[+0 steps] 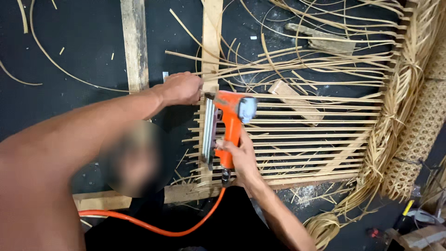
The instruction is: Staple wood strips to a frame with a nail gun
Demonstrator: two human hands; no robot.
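Right at the middle of the view, the right hand (239, 155) grips the handle of an orange pneumatic staple gun with a grey metal magazine (226, 125), its fingers wrapped tight around the orange grip so the tool stands nearly upright in the picture, nose toward the top. The nose of the gun meets an upright pale wooden slat of the frame (211, 46), just beside the left hand (181, 88). That left hand lies closed on the slat, fingers curled and pressed together over the ends of the thin flat rattan strips (306, 123) where they cross the wood; whether a single strip is pinched between them cannot be told. The strips run in close parallel rows from the slat across to the right, where they end in a thick bundle of loose, curling rattan (395, 116). A bright orange air hose (153, 225) leaves the bottom of the gun's handle and sweeps left in a low curve across the dark floor (83, 42). A second pale wooden slat (134, 42) stands to the left of the first, well apart from the gun, and a wooden bottom rail (102, 201) runs across below the hands. Small wooden offcuts (285, 90) lie under the strips above the gun. At the far right edge rests a roll of woven cane webbing (425, 125), and a small coil of rattan (323, 227) sits on the floor near the right forearm.
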